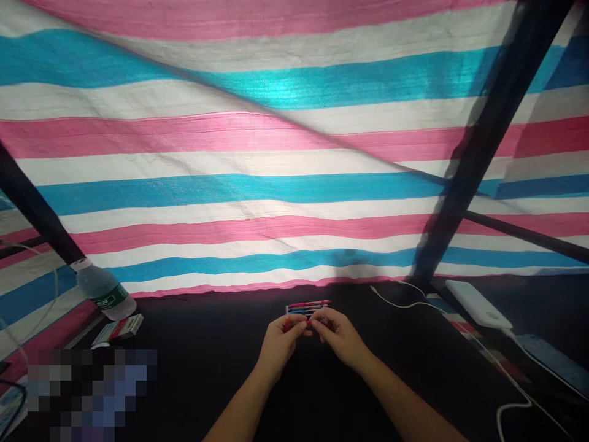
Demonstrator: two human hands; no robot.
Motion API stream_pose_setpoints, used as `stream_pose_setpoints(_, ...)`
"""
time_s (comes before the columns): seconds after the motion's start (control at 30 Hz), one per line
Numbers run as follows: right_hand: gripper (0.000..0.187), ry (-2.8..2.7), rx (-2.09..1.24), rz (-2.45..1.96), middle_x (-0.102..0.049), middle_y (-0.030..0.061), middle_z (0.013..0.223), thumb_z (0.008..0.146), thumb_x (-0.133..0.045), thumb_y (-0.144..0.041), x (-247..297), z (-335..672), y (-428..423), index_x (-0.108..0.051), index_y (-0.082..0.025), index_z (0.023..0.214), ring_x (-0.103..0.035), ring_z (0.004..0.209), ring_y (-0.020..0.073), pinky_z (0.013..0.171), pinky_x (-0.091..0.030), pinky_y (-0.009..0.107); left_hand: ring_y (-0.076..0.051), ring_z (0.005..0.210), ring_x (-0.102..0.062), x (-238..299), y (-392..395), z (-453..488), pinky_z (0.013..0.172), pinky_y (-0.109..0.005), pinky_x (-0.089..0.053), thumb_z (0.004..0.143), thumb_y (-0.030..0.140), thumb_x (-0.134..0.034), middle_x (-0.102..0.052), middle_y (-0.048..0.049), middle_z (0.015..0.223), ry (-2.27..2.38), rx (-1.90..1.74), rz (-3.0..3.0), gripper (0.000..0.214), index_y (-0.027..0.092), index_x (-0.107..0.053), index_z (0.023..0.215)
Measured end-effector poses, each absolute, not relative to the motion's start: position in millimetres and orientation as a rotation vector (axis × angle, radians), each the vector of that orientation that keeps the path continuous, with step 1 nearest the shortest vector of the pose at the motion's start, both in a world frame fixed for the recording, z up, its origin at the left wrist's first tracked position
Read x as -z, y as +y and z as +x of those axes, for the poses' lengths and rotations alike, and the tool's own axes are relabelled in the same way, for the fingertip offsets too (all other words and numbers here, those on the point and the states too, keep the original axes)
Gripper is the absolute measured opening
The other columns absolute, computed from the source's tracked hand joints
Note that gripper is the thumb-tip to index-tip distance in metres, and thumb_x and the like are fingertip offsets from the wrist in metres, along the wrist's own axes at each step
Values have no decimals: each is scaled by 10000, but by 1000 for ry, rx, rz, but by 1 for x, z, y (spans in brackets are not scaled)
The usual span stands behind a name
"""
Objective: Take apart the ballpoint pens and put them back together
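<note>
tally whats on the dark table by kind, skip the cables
pens lying loose: 2 clear, pink and blue, maybe more
red item pinched by left hand and right hand: 1
water bottle: 1
small box: 1
white power bank: 1
total: at least 6

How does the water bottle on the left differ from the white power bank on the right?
The water bottle is round and clear with a green label; the power bank is flat, white and boxy. The water bottle lies tilted, cap upward; the power bank lies flat. Both sit close to the striped sheet.
</note>
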State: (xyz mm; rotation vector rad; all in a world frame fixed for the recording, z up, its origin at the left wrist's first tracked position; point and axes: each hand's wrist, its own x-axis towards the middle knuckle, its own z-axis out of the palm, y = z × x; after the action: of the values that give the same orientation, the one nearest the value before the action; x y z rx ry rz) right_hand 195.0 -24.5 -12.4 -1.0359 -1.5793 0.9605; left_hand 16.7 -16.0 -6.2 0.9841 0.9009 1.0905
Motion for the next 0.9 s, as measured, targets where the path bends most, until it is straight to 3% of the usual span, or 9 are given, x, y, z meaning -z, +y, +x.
stream_pose_setpoints(0.23, 273, -1710, -937, -1017, -580, -17, 732, 993, -582, -428, 7, 195, -26, -703, -200, 905, -551, 605, 136, 581, -411, 264, -71, 424, -480, 7, -17, 17, 429, -203, -260, 688, 415, -882, -718, -50, 686, 889, -1036, 1074, 381, 128, -758, 908)
stream_pose_setpoints(0.4, 252, -1701, -948, -1029, -588, -16, 735, 953, -641, -431, 10, 195, -24, -696, -196, 881, -547, 595, 138, 569, -406, 264, -26, 381, -359, 7, -17, 16, 411, -203, -172, 677, 414, -882, -715, -50, 702, 915, -997, 1080, 397, 116, -756, 907)
stream_pose_setpoints(0.63, 261, -1619, -1047, -1034, -584, -32, 720, 916, -693, -461, 18, 196, -22, -677, -202, 939, -563, 589, 140, 572, -424, 261, -15, 355, -283, 9, -16, 14, 386, -212, -84, 778, 470, -796, -644, -5, 631, 903, -881, 1170, 393, 111, -743, 929)
stream_pose_setpoints(0.73, 316, -1614, -981, -1033, -607, -9, 728, 972, -599, -501, 16, 196, -22, -686, -201, 921, -578, 646, 161, 626, -448, 277, -14, 336, -281, 12, -14, 14, 369, -204, -88, 789, 500, -778, -656, -3, 627, 891, -904, 1163, 396, 131, -692, 902)
stream_pose_setpoints(0.83, 412, -1519, -824, -1037, -653, 46, 878, 1009, -496, -554, 14, 199, -21, -690, -208, 895, -612, 836, 210, 740, -479, 301, -8, 310, -270, 14, -13, 15, 347, -198, -86, 810, 528, -750, -713, -34, 676, 887, -939, 1132, 416, 145, -643, 932)
stream_pose_setpoints(0.9, 470, -1427, -820, -1049, -619, 39, 818, 1005, -468, -600, 15, 201, -19, -681, -206, 861, -590, 772, 201, 681, -471, 293, 0, 297, -271, 15, -13, 16, 337, -194, -93, 823, 537, -736, -751, -66, 746, 884, -957, 1111, 420, 152, -620, 944)
